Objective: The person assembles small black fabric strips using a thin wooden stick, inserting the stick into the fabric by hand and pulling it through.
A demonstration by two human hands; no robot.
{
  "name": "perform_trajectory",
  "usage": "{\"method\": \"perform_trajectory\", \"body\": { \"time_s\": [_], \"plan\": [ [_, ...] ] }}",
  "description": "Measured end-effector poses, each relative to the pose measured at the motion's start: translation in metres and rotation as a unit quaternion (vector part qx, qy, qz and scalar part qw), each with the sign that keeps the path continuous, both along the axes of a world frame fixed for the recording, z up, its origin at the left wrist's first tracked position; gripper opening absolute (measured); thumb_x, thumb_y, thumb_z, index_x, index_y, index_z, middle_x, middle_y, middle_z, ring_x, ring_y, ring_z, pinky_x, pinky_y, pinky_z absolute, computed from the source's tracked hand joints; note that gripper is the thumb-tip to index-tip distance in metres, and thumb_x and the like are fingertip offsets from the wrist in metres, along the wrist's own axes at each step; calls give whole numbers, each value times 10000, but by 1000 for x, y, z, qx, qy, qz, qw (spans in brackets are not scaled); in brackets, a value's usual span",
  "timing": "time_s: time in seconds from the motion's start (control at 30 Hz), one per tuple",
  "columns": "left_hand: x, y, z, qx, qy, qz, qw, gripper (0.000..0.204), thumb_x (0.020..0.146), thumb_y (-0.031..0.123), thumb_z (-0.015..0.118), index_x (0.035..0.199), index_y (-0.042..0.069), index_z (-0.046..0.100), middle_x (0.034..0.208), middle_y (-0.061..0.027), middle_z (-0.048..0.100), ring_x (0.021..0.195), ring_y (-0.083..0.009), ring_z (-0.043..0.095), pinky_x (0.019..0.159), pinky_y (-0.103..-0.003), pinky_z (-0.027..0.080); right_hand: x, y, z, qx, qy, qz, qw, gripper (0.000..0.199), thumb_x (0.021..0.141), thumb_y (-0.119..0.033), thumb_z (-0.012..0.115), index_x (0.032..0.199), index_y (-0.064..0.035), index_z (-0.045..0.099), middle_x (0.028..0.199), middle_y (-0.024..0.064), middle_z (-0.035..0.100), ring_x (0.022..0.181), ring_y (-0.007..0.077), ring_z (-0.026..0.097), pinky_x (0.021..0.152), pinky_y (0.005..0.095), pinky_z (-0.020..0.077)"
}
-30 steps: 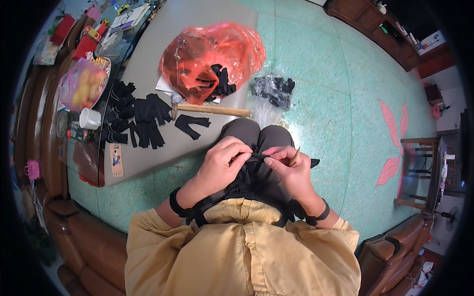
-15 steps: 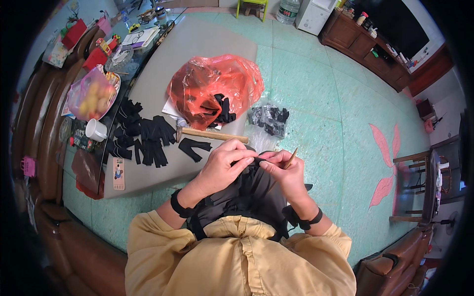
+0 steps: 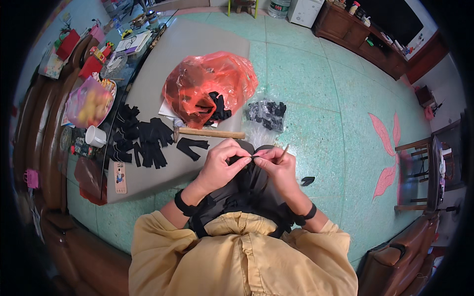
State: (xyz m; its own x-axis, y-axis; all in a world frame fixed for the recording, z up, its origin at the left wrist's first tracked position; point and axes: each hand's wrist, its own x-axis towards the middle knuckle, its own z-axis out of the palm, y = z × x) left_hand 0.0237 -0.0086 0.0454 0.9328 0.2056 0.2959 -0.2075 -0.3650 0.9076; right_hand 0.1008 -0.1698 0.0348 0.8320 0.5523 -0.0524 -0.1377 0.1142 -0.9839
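Above my lap, my left hand (image 3: 223, 162) and my right hand (image 3: 277, 168) meet fingertip to fingertip. Both pinch a small black fabric piece (image 3: 254, 157), mostly covered by the fingers. A slim wooden stick (image 3: 284, 151) also pokes up from my right hand, held between thumb and fingers. Left of my hands, a forked black fabric piece (image 3: 191, 146) lies on the grey bench-like surface (image 3: 163, 183). Beyond it rests a hammer with a wooden handle (image 3: 212, 133). Several more black fabric pieces (image 3: 154, 143) are heaped farther left.
A red plastic bag (image 3: 207, 79) with black pieces inside sits on the grey surface. Beside it is a clear bag (image 3: 266, 116) of black pieces. A phone (image 3: 120, 177) and a white mug (image 3: 96, 136) are at left. One black piece (image 3: 307, 181) lies on the floor.
The fingertips have drawn closer around the black fabric piece. The stick in my right hand shows shorter and has tilted. The black piece on the floor is now in fuller view.
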Motion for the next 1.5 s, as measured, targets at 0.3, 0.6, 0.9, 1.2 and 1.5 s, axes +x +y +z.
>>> {"method": "perform_trajectory", "body": {
  "time_s": [0.3,0.6,0.9,1.2,1.5],
  "plan": [
    [8,12,-15,65,17,-43,997,76,775,101,679,808,38,651,735,-5,536,615,-87,465,520,-215,346,15,-3,3,-109,15,156,982,138,814,-116,659,813,9,600,733,12,588,659,59,488,582,230,410],
    [8,25,-8,82,137,-139,977,96,757,108,692,797,26,661,709,-34,566,680,-126,544,605,-262,421,14,-11,-1,-198,-160,240,937,180,862,-152,598,827,23,578,608,46,541,580,83,472,537,265,400],
    [17,42,-11,14,211,-267,940,124,768,130,704,834,34,662,710,13,560,617,-37,505,531,-189,395,13,-13,-14,-142,-115,289,940,169,872,-163,583,843,3,571,591,21,466,586,70,399,520,265,364],
    [-10,19,-32,-362,336,-64,867,144,873,174,595,818,42,575,706,5,559,606,-62,557,541,-194,471,11,-18,-17,-196,-127,111,966,170,869,-146,590,792,4,565,591,-13,441,594,42,371,518,222,343],
    [-7,14,-14,-381,269,-125,876,91,875,108,563,927,36,578,806,-2,597,660,-74,574,604,-204,480,27,-4,-17,-16,5,168,986,122,861,-23,566,979,4,579,837,-7,594,780,68,530,717,229,437]
  ]
}}
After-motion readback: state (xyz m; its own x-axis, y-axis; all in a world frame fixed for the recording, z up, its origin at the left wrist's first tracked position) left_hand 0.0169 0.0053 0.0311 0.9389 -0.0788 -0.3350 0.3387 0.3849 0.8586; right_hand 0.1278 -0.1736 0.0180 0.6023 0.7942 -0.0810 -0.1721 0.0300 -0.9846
